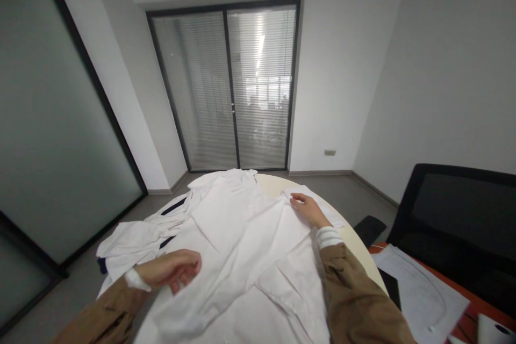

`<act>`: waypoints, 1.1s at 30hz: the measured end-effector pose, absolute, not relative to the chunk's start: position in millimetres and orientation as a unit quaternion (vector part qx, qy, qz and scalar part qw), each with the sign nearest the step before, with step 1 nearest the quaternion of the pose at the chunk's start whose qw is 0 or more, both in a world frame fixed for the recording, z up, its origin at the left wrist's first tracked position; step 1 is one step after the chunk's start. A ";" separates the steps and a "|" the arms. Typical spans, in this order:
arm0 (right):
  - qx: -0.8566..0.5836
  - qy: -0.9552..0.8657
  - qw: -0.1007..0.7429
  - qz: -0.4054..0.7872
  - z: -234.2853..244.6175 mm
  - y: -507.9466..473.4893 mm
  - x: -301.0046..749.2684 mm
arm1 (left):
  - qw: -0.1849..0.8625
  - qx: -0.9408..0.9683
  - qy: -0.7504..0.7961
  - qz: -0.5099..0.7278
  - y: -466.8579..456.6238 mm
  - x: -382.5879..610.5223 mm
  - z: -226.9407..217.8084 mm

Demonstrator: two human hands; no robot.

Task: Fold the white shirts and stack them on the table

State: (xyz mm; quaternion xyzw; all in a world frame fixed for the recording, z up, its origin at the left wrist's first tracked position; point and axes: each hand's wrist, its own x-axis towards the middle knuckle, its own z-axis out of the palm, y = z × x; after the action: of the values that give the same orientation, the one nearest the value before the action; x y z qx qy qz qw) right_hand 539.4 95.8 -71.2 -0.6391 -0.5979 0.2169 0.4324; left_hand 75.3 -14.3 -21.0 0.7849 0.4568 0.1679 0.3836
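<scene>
— On the round table (359,251), what lies under the hands?

— A white shirt (245,236), thin woven cloth spread nearly flat over the cream top. It is creased, with soft ridges running across it and a sharp folded edge down the middle.

— And the left hand (174,270)?

— It rests on the near left part of the cloth with its fingers curled loosely downward, knuckles up. Whether they pinch any fabric I cannot tell; the fingertips are tucked under. A brown sleeve with a white cuff covers the wrist.

— The right hand (308,208)?

— Stretched well out to the far right edge of the shirt, palm down, fingers straight and together, lying flat on the cloth and gripping nothing. A striped ribbed cuff shows beneath the same brown sleeve.

— Anything else on the table?

— A second white garment (139,239) lies bunched at the left, partly under the shirt, with narrow dark bands showing in its folds.

— Beside the table?

— To the right stands an office chair (463,215) with a black mesh back, broad and gently curved. Below it, sheets of paper (419,293) with faint printing lie on an orange surface (470,325). Behind the table are glass sliding doors (229,86) in dark frames, with thin horizontal blinds.
</scene>
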 end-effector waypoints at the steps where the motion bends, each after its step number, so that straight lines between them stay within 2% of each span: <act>1: -0.651 -0.600 0.415 0.209 -70.7 94.0 537.2 | 0.439 0.753 0.476 0.115 -14.6 71.8 -15.2; 3: -0.673 -0.604 0.382 0.191 -68.4 90.7 532.3 | 0.519 0.705 0.479 0.061 -14.9 70.6 -3.4; 5: -0.693 -0.610 0.345 0.172 -65.4 88.1 527.2 | 0.530 0.692 0.487 0.051 -16.1 77.9 4.7; 11: -0.710 -0.620 0.292 0.162 -59.1 85.2 518.7 | 0.286 0.797 0.530 0.036 -20.2 123.0 -9.9; 14: -0.713 -0.616 0.294 0.161 -59.6 84.6 520.9 | 0.228 0.818 0.528 0.015 -13.7 128.7 -16.7; 19: -0.711 -0.614 0.289 0.186 -60.8 81.2 527.5 | 0.410 0.772 0.473 -0.110 10.1 104.7 -4.7; 21: -0.713 -0.616 0.270 0.200 -60.9 79.9 528.3 | 0.435 0.737 0.499 -0.137 21.7 96.9 0.4; 24: -0.720 -0.618 0.238 0.207 -61.2 79.3 527.4 | 0.405 0.740 0.527 -0.101 39.7 99.3 3.0; 29: -0.746 -0.609 0.190 0.189 -60.4 78.7 523.7 | 0.300 0.805 0.503 0.096 65.2 145.5 -2.6; 33: -0.768 -0.597 0.160 0.169 -58.6 77.7 517.7 | 0.285 0.817 0.473 0.167 73.3 201.7 -12.6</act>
State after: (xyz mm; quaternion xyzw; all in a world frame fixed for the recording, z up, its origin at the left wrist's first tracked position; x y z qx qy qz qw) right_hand 517.7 77.7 -58.6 -0.7682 -0.5965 0.1686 0.1601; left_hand 201.7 73.3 -12.6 0.8167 0.4733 0.1675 0.2845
